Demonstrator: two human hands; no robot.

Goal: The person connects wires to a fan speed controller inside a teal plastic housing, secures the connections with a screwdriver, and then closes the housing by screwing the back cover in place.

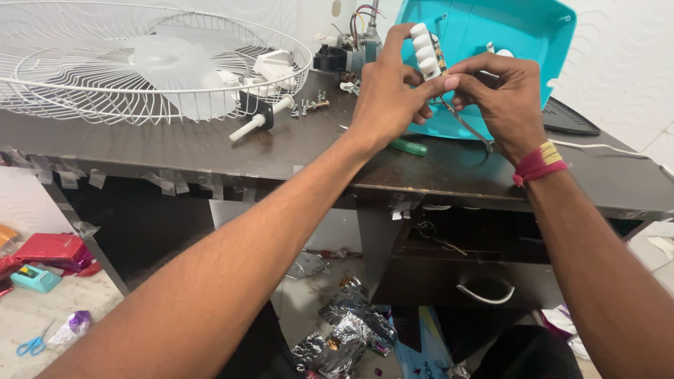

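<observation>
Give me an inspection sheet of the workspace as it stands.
Surface: dark table, tape scraps along its front edge.
Job's things: white push-button switch block held in front of turquoise fan housing.
Clutter: fan guard with blade, loose screws, green-handled tool.
Hands: left hand grips the switch block; right hand pinches its wiring.
Cables: white cable on the table at right.
Surroundings: foil wrappers and blue scissors on the floor.

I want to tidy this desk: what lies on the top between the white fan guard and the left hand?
In the head view, between the fan guard and the left hand lie a white-and-black shaft piece and a few loose screws on the dark desk.
</observation>
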